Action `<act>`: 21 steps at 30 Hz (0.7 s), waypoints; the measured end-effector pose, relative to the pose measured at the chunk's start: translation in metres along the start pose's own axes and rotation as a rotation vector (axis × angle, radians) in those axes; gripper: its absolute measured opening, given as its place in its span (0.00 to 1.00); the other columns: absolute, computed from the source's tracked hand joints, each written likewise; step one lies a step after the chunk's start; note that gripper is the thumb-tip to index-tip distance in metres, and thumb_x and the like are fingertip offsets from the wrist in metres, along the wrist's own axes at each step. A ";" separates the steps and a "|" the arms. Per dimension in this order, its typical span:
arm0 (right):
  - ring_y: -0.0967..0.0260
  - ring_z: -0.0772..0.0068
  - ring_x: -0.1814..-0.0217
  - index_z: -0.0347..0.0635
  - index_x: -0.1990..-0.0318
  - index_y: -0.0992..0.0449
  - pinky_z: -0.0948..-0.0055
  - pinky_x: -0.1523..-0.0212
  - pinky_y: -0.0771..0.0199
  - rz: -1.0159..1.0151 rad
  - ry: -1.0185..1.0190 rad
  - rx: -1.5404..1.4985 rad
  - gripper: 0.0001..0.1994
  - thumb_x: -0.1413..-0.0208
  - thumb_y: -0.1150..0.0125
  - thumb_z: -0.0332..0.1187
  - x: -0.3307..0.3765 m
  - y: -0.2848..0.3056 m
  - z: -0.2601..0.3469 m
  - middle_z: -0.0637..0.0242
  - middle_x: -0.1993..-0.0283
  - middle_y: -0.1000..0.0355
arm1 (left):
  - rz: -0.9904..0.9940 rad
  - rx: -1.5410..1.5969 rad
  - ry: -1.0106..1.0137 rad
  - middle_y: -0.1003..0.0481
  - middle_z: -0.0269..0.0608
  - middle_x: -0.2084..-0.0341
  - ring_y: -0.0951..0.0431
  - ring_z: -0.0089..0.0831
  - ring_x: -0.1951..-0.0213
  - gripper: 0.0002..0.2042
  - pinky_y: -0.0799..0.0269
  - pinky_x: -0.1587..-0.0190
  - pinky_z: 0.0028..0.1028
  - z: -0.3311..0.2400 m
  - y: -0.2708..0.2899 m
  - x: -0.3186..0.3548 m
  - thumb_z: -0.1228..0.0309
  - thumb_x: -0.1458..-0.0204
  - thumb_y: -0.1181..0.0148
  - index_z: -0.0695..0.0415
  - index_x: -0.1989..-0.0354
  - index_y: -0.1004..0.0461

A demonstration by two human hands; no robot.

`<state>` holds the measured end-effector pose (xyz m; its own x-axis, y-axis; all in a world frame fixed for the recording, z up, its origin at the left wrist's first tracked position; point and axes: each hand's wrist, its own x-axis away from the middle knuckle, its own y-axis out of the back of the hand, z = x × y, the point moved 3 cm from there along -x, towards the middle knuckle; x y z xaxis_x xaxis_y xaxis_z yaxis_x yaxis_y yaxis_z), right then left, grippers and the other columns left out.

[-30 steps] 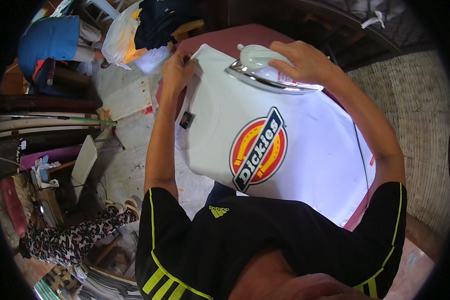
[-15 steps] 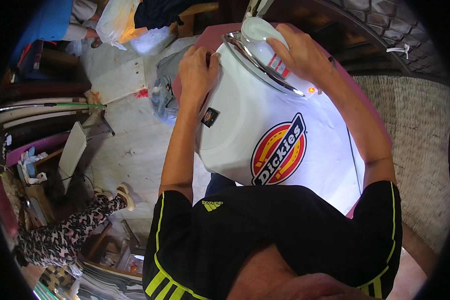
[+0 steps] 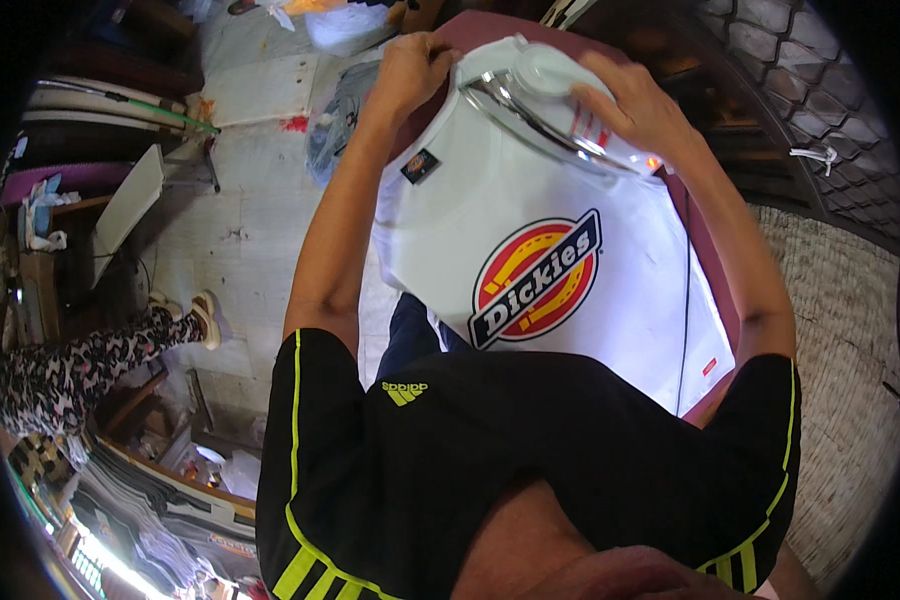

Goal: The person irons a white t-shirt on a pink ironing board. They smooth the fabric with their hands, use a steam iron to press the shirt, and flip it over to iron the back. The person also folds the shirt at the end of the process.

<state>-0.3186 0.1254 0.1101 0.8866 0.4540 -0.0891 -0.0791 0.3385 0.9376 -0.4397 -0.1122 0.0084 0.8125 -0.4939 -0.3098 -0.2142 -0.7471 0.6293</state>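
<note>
Head view, looking straight down the person's chest: a white T-shirt (image 3: 530, 250) with a round red, yellow and dark blue emblem lies spread on a maroon worktop (image 3: 715, 270), reaching from the hands back toward the person's body. The left hand (image 3: 410, 70) is closed in a pinch on the far left edge of the shirt, fingers curled over the fabric. The right hand (image 3: 635, 105) lies half open, fingers spread and curved over the pale top of a steam iron (image 3: 550, 95) that rests on the shirt's far end between the two hands — whether it truly grips the iron or only rests on it I cannot tell. A chrome soleplate edge shows beneath that hand. A thin dark cord (image 3: 686, 300) runs along the shirt under the right forearm. Well off to the left of the left arm, a second person's patterned trouser leg (image 3: 80, 365) stretches across a pale floor (image 3: 240, 230).
</note>
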 end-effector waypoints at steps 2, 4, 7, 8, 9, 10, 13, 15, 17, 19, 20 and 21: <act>0.25 0.49 0.68 0.38 0.54 0.27 0.61 0.62 0.26 -0.036 -0.148 -0.097 0.17 0.35 0.49 0.44 -0.025 -0.005 0.010 0.48 0.66 0.25 | -0.194 0.109 -0.015 0.22 0.54 0.63 0.22 0.51 0.61 0.11 0.28 0.57 0.42 -0.017 0.011 0.022 0.67 0.48 0.38 0.60 0.60 0.20; 0.24 0.50 0.66 0.39 0.53 0.26 0.61 0.61 0.25 -0.224 -0.053 0.067 0.18 0.35 0.49 0.46 -0.036 -0.017 -0.006 0.47 0.66 0.25 | -0.283 -0.041 -0.097 0.24 0.53 0.58 0.26 0.52 0.56 0.13 0.31 0.55 0.45 -0.039 0.011 0.056 0.70 0.47 0.40 0.58 0.54 0.23; 0.27 0.35 0.66 0.35 0.64 0.30 0.46 0.64 0.28 -0.113 -0.108 0.012 0.17 0.39 0.47 0.45 -0.050 0.001 0.032 0.40 0.72 0.27 | -0.183 -0.147 -0.052 0.27 0.47 0.55 0.29 0.48 0.52 0.13 0.36 0.52 0.43 -0.079 0.011 0.140 0.72 0.48 0.41 0.57 0.53 0.25; 0.25 0.41 0.66 0.37 0.60 0.28 0.52 0.63 0.27 -0.112 -0.076 0.017 0.17 0.37 0.48 0.45 -0.042 -0.001 0.030 0.43 0.70 0.26 | -0.142 -0.130 -0.057 0.28 0.47 0.52 0.30 0.47 0.48 0.15 0.38 0.48 0.43 -0.094 0.005 0.162 0.70 0.49 0.39 0.58 0.53 0.25; 0.24 0.47 0.65 0.38 0.57 0.27 0.57 0.62 0.25 -0.116 -0.047 0.022 0.18 0.35 0.50 0.46 -0.030 -0.005 0.021 0.45 0.68 0.26 | -0.082 -0.233 -0.012 0.31 0.48 0.44 0.33 0.48 0.41 0.18 0.41 0.42 0.47 -0.105 -0.002 0.181 0.68 0.47 0.40 0.55 0.46 0.28; 0.23 0.52 0.64 0.40 0.54 0.26 0.63 0.61 0.24 -0.110 -0.020 0.031 0.18 0.34 0.51 0.47 -0.022 -0.012 0.012 0.48 0.66 0.25 | 0.054 -0.303 0.088 0.39 0.50 0.35 0.43 0.51 0.33 0.25 0.50 0.36 0.51 -0.107 -0.008 0.196 0.61 0.44 0.42 0.56 0.38 0.34; 0.24 0.56 0.67 0.39 0.56 0.27 0.66 0.66 0.26 0.101 0.039 -0.023 0.16 0.34 0.51 0.45 -0.002 -0.006 0.013 0.50 0.68 0.25 | 0.102 -0.500 0.159 0.48 0.49 0.29 0.55 0.51 0.27 0.33 0.61 0.31 0.52 -0.094 -0.015 0.221 0.52 0.42 0.46 0.59 0.32 0.41; 0.26 0.57 0.69 0.40 0.58 0.27 0.66 0.68 0.28 0.110 0.120 -0.059 0.15 0.35 0.49 0.44 0.004 -0.008 0.013 0.51 0.69 0.26 | 0.099 -0.530 0.203 0.51 0.49 0.27 0.59 0.49 0.26 0.36 0.65 0.30 0.50 -0.086 -0.015 0.226 0.49 0.42 0.48 0.59 0.30 0.44; 0.26 0.56 0.69 0.40 0.58 0.27 0.66 0.68 0.28 0.116 0.129 0.000 0.15 0.35 0.49 0.44 -0.007 -0.011 0.014 0.52 0.70 0.26 | 0.094 -0.533 0.215 0.51 0.49 0.27 0.59 0.49 0.26 0.36 0.67 0.30 0.50 -0.085 -0.017 0.226 0.49 0.42 0.49 0.59 0.30 0.44; 0.29 0.62 0.77 0.39 0.60 0.27 0.67 0.71 0.30 -0.088 0.285 0.044 0.18 0.35 0.48 0.48 -0.021 -0.019 0.024 0.58 0.76 0.29 | 0.098 -0.536 0.212 0.51 0.48 0.27 0.59 0.48 0.25 0.36 0.67 0.30 0.50 -0.084 -0.016 0.226 0.48 0.42 0.49 0.59 0.30 0.44; 0.28 0.54 0.74 0.38 0.61 0.28 0.61 0.69 0.29 -0.018 0.195 0.034 0.18 0.37 0.47 0.46 -0.026 -0.016 0.034 0.52 0.75 0.29 | 0.097 -0.529 0.218 0.51 0.49 0.27 0.59 0.48 0.25 0.36 0.68 0.30 0.51 -0.084 -0.016 0.227 0.48 0.42 0.49 0.59 0.30 0.44; 0.27 0.46 0.71 0.37 0.63 0.29 0.54 0.67 0.29 0.050 0.104 0.024 0.17 0.39 0.46 0.45 -0.029 -0.006 0.050 0.47 0.74 0.28 | 0.095 -0.522 0.222 0.50 0.49 0.27 0.59 0.49 0.26 0.36 0.68 0.30 0.51 -0.083 -0.016 0.228 0.48 0.42 0.49 0.59 0.30 0.44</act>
<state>-0.3211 0.0690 0.1238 0.8296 0.5533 -0.0749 -0.1106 0.2942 0.9493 -0.2058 -0.1764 -0.0130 0.9091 -0.4009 -0.1134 -0.0413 -0.3575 0.9330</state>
